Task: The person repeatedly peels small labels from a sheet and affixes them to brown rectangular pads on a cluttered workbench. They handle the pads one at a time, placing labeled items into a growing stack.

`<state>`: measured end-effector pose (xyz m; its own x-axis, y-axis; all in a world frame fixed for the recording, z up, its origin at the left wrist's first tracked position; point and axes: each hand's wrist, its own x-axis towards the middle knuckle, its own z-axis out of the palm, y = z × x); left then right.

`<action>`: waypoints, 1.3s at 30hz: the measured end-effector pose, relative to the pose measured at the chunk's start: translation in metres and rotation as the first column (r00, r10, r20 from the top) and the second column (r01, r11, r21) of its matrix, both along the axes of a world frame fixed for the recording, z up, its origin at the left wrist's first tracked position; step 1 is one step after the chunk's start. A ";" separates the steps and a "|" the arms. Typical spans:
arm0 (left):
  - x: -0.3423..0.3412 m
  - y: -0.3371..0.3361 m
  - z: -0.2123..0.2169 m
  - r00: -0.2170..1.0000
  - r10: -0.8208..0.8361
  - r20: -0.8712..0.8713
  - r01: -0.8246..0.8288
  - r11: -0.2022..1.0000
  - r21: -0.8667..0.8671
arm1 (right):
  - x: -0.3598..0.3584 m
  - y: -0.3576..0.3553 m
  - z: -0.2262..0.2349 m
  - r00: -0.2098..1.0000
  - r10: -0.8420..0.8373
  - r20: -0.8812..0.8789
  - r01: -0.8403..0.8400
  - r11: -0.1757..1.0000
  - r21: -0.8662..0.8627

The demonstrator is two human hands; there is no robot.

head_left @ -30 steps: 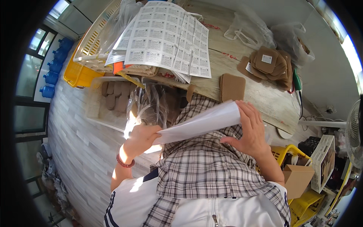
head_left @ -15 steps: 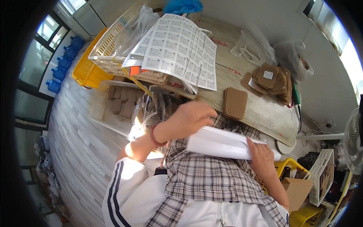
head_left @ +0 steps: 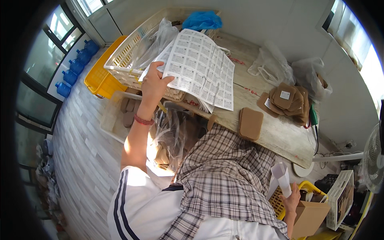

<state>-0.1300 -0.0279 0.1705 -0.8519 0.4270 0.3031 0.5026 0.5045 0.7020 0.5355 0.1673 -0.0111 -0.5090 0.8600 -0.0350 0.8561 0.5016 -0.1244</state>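
Left hand grasping the near-left corner of the label sheets on the table; better pinched singly, lifted slowly. Right hand closed on white backing paper, low beside the cardboard box.

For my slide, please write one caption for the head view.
Left hand on printed sheets; right hand holds white paper beside the table.

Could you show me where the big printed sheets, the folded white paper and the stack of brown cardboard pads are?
printed sheets (head_left: 200,72), head view, middle of the top sheet.
folded white paper (head_left: 282,179), head view, its upper half above the right hand (head_left: 292,200).
brown cardboard pads (head_left: 251,123), head view, top face of the stack.
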 end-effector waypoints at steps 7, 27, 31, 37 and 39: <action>-0.044 0.001 -0.006 0.990 -0.026 0.137 -0.007 0.973 0.230 | -0.097 0.004 -0.010 0.924 0.169 -0.344 -0.198 0.979 -0.050; -0.058 -0.140 -0.011 0.993 0.033 0.117 -0.109 0.670 0.734 | -0.454 0.006 0.082 0.438 -0.127 -0.890 -0.739 0.513 -0.437; -0.043 -0.155 -0.033 0.984 0.076 0.159 -0.169 0.668 0.725 | -0.528 0.032 0.119 0.385 -0.142 -0.912 -0.726 0.564 -0.394; -0.032 -0.169 -0.062 0.966 -0.070 0.248 -0.148 0.637 0.756 | -0.601 0.030 0.167 0.514 -0.205 -0.833 -0.667 0.515 -0.538; -0.040 -0.187 -0.089 0.962 -0.128 0.242 -0.106 0.641 0.760 | -0.610 0.026 0.175 0.453 -0.320 -0.832 -0.726 0.409 -0.552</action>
